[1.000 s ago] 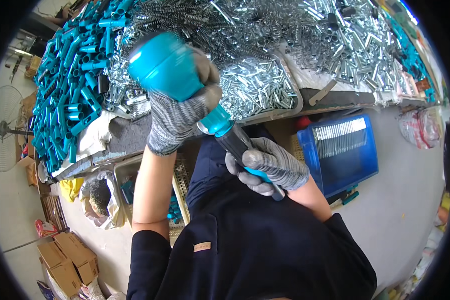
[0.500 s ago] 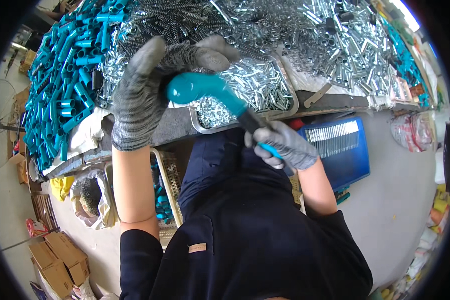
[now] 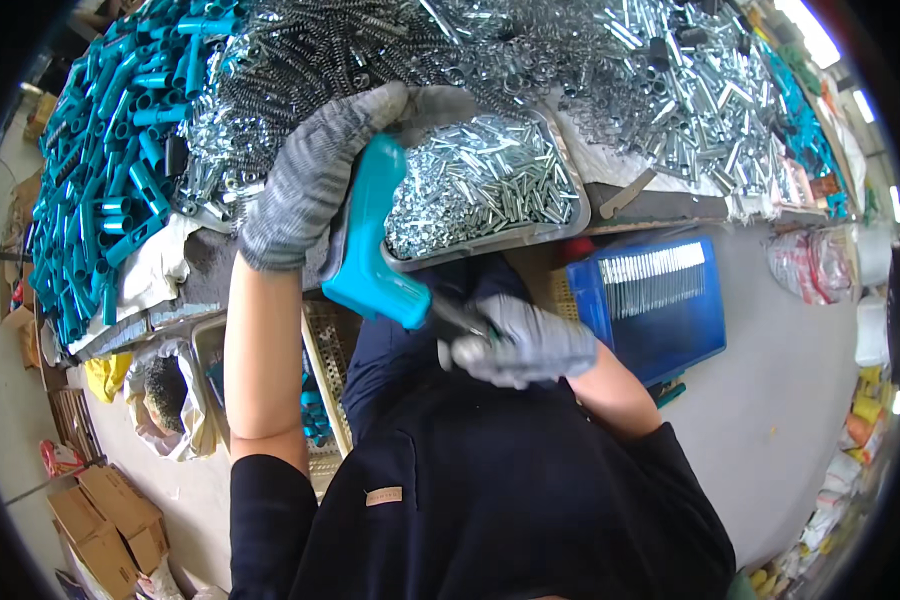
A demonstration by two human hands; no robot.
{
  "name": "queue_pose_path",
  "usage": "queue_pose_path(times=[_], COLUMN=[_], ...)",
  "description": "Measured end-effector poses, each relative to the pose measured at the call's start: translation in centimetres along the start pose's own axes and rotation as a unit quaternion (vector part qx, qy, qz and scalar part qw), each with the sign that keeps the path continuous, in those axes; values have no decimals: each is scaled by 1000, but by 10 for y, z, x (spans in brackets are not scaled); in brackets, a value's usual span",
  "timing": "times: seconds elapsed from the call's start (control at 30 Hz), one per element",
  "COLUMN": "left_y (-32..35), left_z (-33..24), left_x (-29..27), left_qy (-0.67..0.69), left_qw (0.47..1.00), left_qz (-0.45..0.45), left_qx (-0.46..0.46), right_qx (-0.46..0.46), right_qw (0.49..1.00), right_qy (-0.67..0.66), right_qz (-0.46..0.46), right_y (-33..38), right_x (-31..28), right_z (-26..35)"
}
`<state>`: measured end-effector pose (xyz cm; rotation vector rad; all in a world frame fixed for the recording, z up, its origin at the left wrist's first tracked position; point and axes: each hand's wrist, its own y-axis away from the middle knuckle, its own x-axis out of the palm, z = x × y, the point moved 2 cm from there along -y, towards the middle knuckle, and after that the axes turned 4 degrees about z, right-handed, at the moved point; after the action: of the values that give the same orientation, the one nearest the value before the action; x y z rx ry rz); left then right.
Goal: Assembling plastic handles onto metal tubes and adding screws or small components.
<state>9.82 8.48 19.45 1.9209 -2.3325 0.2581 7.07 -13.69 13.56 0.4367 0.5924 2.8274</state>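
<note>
A teal pistol-shaped tool handle (image 3: 372, 235) with a dark neck tilts across my lap in front of the bench. My right hand (image 3: 525, 342), in a grey glove, is closed around its dark, thin lower end; motion blurs the fingers and hides part of what they grip. Beside the handle's upper end is my left hand (image 3: 315, 175), gloved in striped grey. Its fingers arch out past the handle, not wrapped round it, and their tips are blurred. Just beyond the handle sits a metal tray (image 3: 582, 212) of small silver pins and tiny parts.
Heaps of teal tubular parts (image 3: 100, 210), dark springs (image 3: 310, 60) and silver pins (image 3: 710, 110) cover the bench. A flat metal strip (image 3: 628, 194) lies at its edge. To the right is a blue box (image 3: 670, 335) of metal strips; crates (image 3: 322, 375) stand below the bench.
The teal handle has swung from slanting to more upright, with its bend now lower. My right hand has moved left and down. The left hand's fingers have come over toward the tray.
</note>
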Motion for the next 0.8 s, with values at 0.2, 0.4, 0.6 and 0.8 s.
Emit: queue_pose_path(times=[0.2,0.4,0.6,0.8], left_y=[-11,-9,3,4], left_z=[18,11,1,29], left_x=[-25,-17,-5,-2], left_qy=[-71,-141,-26,-127], left_qw=[997,989,1000,973], left_qz=[7,27,-2,-163], left_qx=[-8,37,2,101], right_qx=[92,-83,1,-169], right_qw=[990,978,997,945], right_qy=[-104,-162,-7,-220], right_qz=[-12,-105,-77,-172], right_y=[6,23,3,47], right_x=[-21,-40,-14,-27], right_z=[-12,-15,-21,5])
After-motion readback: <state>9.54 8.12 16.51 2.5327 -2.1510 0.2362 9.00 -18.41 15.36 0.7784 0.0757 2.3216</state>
